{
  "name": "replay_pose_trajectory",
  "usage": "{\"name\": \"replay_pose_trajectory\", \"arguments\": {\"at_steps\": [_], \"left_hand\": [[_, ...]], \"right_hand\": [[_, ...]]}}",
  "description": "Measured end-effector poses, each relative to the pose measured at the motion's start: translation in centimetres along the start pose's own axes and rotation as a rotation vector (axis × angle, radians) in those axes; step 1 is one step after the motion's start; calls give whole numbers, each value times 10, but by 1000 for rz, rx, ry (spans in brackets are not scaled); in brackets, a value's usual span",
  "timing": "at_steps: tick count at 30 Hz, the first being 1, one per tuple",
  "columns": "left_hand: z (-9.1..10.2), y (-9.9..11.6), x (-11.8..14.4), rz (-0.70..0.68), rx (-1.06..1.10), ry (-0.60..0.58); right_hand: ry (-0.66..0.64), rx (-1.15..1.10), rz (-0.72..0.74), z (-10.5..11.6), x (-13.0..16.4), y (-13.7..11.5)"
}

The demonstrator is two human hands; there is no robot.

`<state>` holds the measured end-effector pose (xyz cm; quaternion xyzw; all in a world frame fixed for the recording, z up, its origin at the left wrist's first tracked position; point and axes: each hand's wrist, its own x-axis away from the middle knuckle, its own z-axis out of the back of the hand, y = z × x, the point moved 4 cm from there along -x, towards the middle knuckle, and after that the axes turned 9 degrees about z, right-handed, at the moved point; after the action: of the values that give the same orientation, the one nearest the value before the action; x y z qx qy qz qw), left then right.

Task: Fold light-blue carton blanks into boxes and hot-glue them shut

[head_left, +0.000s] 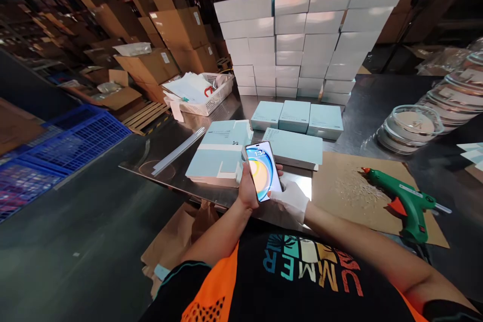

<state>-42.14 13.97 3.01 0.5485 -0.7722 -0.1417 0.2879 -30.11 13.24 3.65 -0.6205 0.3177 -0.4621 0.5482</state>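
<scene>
The phone [263, 171] hides the palm of the left hand [247, 188] and most fingers of the gloved right hand [292, 200]. Print on the flat boxes [221, 153] near the table's [377, 105] front edge is too small to read. The glass dishes [409, 128] at the right edge run out of frame. The glue gun's [403, 204] grip hangs past the table's front edge into shadow.

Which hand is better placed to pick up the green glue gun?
Probably the right hand: it is gloved and nearer the glue gun on the cardboard sheet. The left hand is gripping the phone.
</scene>
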Motion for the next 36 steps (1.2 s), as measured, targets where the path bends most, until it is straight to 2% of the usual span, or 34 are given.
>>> {"name": "replay_pose_trajectory", "arguments": {"at_steps": [9, 11, 14, 16, 18, 21, 24, 27, 31, 33, 36], "left_hand": [[-2, -2, 4, 27, 14, -53], [-3, -1, 8, 20, 3, -72], [-4, 2, 13, 1, -12, -103], [-4, 3, 15, -11, -19, -117], [-5, 2, 16, 6, -12, -128], [-4, -5, 18, 66, 23, -126], [-5, -14, 19, 71, 30, -127], [-10, -27, 22, 74, -1, -166], [-14, -40, 26, 128, -88, -194], [-13, -42, 26, 138, -137, -197], [-11, -41, 25, 141, -179, -198]], "right_hand": [[-27, 0, 43, 4, 5, 2], [-4, 22, 99, 10, 4, 3], [148, 138, 298, 26, 6, -1], [269, 310, 496, 37, 13, -8], [330, 532, 734, 43, 23, -18], [284, 848, 1045, 41, 38, -32], [178, 1033, 1185, 34, 44, -46], [120, 1102, 1200, 28, 40, -58], [93, 1188, 1079, 25, 30, -63], [94, 1210, 1045, 26, 28, -62], [121, 1165, 1088, 31, 32, -59]]}}
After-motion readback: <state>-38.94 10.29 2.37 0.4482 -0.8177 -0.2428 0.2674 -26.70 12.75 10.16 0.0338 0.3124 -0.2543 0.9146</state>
